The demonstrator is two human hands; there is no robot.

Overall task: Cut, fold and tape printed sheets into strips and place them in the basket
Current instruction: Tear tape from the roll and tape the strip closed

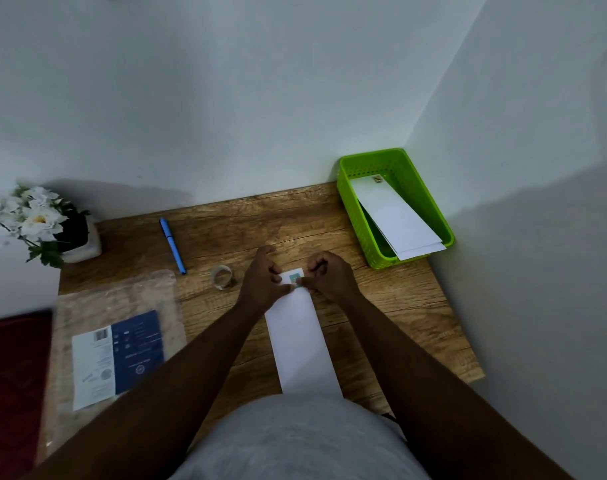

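1. A folded white paper strip (300, 341) lies lengthwise on the wooden table (381, 306), running from the person's body out to the hands.
2. The left hand (262, 278) and right hand (329, 277) meet at the strip's far end, fingers curled, thumb tips pressed down beside a small teal printed mark (294, 278).
3. Whether either hand pinches anything I cannot tell.
4. A tape roll (221, 277) stands just left of the left hand.
5. The green basket (350, 216), at the table's far right corner, holds finished strips (395, 216).

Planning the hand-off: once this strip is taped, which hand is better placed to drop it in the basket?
Probably the right hand: the green basket stands on its side of the folded strip, while the left hand would have to cross over.
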